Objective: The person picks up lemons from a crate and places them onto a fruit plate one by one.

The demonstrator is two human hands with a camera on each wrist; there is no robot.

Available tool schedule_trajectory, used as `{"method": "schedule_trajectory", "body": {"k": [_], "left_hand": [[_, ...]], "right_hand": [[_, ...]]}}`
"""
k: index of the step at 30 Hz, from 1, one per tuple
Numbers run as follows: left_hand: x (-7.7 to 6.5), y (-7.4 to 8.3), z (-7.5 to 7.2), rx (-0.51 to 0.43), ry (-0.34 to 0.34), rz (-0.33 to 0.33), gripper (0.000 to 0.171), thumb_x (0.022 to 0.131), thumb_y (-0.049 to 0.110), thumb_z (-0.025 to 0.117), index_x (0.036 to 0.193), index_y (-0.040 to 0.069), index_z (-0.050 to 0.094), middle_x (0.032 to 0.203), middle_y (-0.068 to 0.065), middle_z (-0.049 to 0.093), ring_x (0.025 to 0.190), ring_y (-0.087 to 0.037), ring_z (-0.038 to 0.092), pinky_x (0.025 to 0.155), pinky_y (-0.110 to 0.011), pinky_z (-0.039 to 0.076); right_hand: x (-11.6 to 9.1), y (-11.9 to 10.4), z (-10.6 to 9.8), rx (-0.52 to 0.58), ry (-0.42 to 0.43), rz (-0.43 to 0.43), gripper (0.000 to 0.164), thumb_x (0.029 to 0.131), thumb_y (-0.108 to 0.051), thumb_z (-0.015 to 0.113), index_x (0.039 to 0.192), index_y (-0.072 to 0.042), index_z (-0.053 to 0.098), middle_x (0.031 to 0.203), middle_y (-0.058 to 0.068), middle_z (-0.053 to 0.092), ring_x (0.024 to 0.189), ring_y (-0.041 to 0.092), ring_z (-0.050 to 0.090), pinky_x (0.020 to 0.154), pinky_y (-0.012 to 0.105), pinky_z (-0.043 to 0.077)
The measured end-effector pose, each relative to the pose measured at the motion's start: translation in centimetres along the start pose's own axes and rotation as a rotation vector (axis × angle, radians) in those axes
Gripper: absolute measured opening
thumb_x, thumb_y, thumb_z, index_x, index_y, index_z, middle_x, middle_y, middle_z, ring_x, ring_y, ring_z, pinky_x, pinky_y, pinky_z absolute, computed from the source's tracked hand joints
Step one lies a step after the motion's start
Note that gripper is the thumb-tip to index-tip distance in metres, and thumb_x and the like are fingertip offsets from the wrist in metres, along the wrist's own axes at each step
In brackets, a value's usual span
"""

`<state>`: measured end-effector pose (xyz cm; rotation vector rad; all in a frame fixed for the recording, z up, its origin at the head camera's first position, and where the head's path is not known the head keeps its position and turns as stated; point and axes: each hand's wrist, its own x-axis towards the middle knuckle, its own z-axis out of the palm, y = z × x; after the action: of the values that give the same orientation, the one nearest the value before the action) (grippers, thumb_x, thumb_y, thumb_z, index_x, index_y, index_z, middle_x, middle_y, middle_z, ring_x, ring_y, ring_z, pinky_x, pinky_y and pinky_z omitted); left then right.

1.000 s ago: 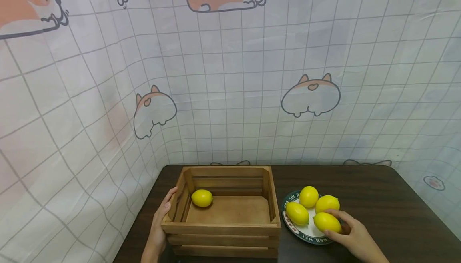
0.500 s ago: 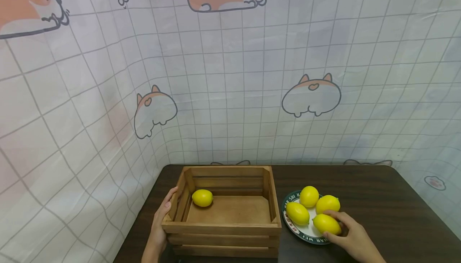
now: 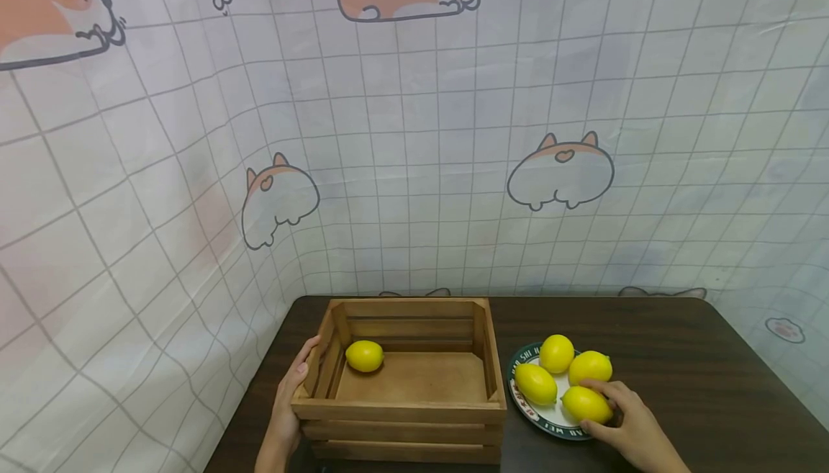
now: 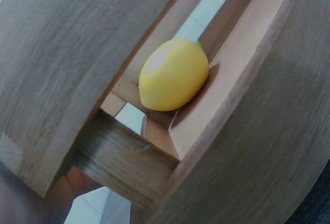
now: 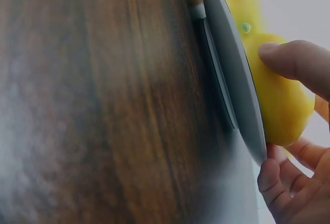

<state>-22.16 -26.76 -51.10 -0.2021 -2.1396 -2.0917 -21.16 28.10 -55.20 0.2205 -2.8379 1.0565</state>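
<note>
A slatted wooden crate (image 3: 398, 413) stands on the table, and one lemon (image 3: 365, 356) lies inside at its left. My left hand (image 3: 285, 404) holds the crate's left wall from outside, fingers along the upper edge. In the left wrist view part of that hand (image 4: 77, 185) shows behind the slats, below the lemon (image 4: 174, 74). My right hand (image 3: 628, 415) grips the front-right lemon (image 3: 585, 405) on a green-rimmed plate (image 3: 550, 426). The right wrist view shows its thumb on this lemon (image 5: 281, 98), other fingers beyond it, and fingertips right at the plate's edge (image 5: 240, 87).
Three more lemons share the plate: one at the back (image 3: 555, 353), one at the right (image 3: 591, 368) and one at the left (image 3: 535, 384). The plate sits close beside the crate's right wall. Behind the dark wooden table (image 3: 699, 372) hangs a gridded cloth (image 3: 414, 170) with dog drawings.
My right hand has shifted slightly left, still around the front-right lemon, which has turned a little on the plate. The left hand and the crate look unchanged.
</note>
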Motion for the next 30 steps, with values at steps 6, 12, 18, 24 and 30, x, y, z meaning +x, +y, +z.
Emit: {"method": "schedule_trajectory", "body": {"k": [6,12,18,24,30], "left_hand": [[0.0,0.0,0.0,-0.005,-0.001,0.005,0.052,0.11,0.036,0.027,0.161,0.022,0.033,0.17,-0.01,0.021,0.144,-0.011,0.03,0.118,-0.07,0.016],[-0.1,0.0,0.0,-0.02,-0.014,0.008,0.053,0.11,0.034,0.026,0.161,0.021,0.031,0.169,-0.011,0.023,0.142,-0.01,0.033,0.118,-0.067,0.018],[-0.1,0.1,0.0,-0.007,-0.01,0.004,0.053,0.11,0.036,0.027,0.161,0.022,0.032,0.169,-0.01,0.024,0.142,-0.012,0.034,0.117,-0.067,0.019],[-0.1,0.1,0.0,-0.004,-0.013,-0.002,0.053,0.11,0.036,0.027,0.161,0.023,0.032,0.169,-0.01,0.023,0.144,-0.018,0.031,0.117,-0.068,0.019],[0.0,0.0,0.0,0.004,-0.008,0.0,0.053,0.11,0.036,0.027,0.161,0.024,0.032,0.169,-0.009,0.024,0.147,-0.026,0.028,0.116,-0.069,0.02]], "right_hand": [[-0.2,-0.3,0.0,0.0,0.025,-0.013,0.064,0.079,-0.034,0.088,0.135,-0.014,0.065,0.123,0.013,0.062,0.1,0.02,0.051,0.078,0.033,0.047],[-0.4,-0.2,0.0,0.026,0.028,-0.002,0.063,0.08,-0.029,0.088,0.136,-0.013,0.064,0.122,0.014,0.058,0.088,0.011,0.045,0.066,0.023,0.042],[-0.6,-0.2,0.0,0.047,0.046,0.0,0.06,0.08,-0.023,0.088,0.134,-0.013,0.065,0.117,0.013,0.056,0.085,0.008,0.042,0.061,0.022,0.042],[-0.7,-0.2,-0.3,0.043,0.056,0.0,0.059,0.08,-0.024,0.088,0.133,-0.012,0.065,0.114,0.011,0.056,0.087,0.009,0.045,0.061,0.021,0.044],[-0.5,-0.3,-1.0,0.032,0.033,0.013,0.056,0.083,-0.026,0.085,0.133,-0.011,0.065,0.116,0.012,0.057,0.09,0.014,0.048,0.062,0.022,0.044]]}}
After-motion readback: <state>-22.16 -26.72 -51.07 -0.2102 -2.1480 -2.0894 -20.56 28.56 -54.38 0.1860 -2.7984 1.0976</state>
